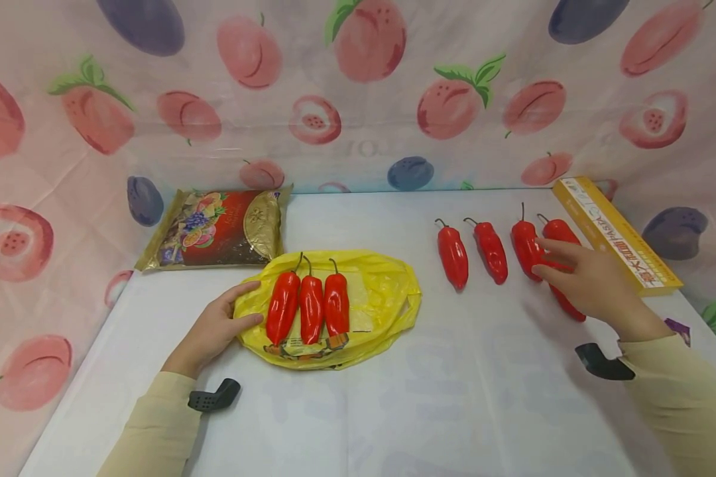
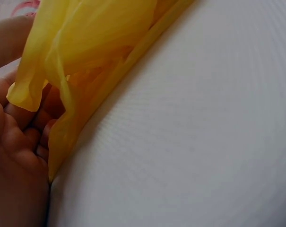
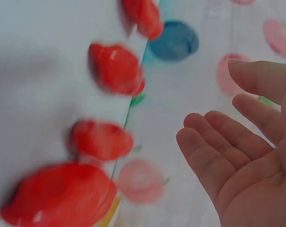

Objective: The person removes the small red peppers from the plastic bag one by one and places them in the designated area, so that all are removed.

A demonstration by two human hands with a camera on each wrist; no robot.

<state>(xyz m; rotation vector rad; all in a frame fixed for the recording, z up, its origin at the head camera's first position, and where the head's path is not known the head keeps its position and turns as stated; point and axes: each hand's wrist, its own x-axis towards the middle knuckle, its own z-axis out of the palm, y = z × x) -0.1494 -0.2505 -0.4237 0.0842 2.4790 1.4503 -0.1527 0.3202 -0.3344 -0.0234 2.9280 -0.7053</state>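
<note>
Three glossy red peppers (image 1: 311, 309) lie side by side on a crumpled yellow plastic bag (image 1: 384, 311). My left hand (image 1: 215, 324) touches the bag's left edge, thumb and forefinger spread apart; the left wrist view shows yellow plastic (image 2: 95, 52) draped over part of the fingers. On the right, several more red peppers (image 1: 453, 258) lie in a row, stems pointing away from me. My right hand (image 1: 593, 281) hovers over the rightmost pepper (image 1: 559, 232), partly hiding it. Its fingers are loosely extended, and nothing is in its palm (image 3: 256, 184) in the right wrist view.
A brown and gold printed packet (image 1: 221, 228) lies behind the bag at the left. A long yellow pasta box (image 1: 617, 235) lies along the right side, beyond the right hand. Fruit-patterned cloth (image 1: 358, 112) walls in the back and sides of the white table (image 1: 358, 424).
</note>
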